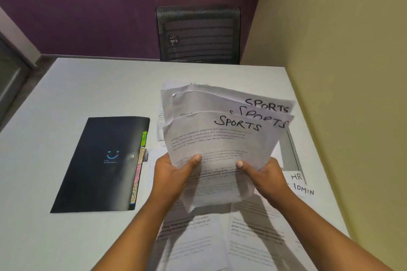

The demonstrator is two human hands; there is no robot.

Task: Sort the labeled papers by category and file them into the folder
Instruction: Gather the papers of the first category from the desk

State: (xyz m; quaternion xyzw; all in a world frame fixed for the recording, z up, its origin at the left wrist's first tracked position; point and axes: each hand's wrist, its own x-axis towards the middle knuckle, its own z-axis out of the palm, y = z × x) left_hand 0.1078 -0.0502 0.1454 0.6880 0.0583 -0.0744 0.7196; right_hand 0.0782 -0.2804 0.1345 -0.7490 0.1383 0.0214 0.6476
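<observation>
Both hands hold up a fanned stack of white papers [222, 138], each marked SPORTS in black at the top. My left hand [174, 174] grips the stack's lower left edge, thumb on the front sheet. My right hand [262, 176] grips the lower right edge, thumb also on top. A closed black folder [99, 165] with a blue smile logo lies flat on the table to the left. Coloured tabs [138, 167] along its right edge read HR, ADMIN and SPORTS. More papers [301, 185] marked HR and ADMIN lie on the table under and right of the held stack.
The white table [66, 94] runs to a yellow wall on the right. A black mesh chair [198, 35] stands behind the far edge against a purple wall. Loose printed sheets [198, 237] lie near the table's front edge between my forearms.
</observation>
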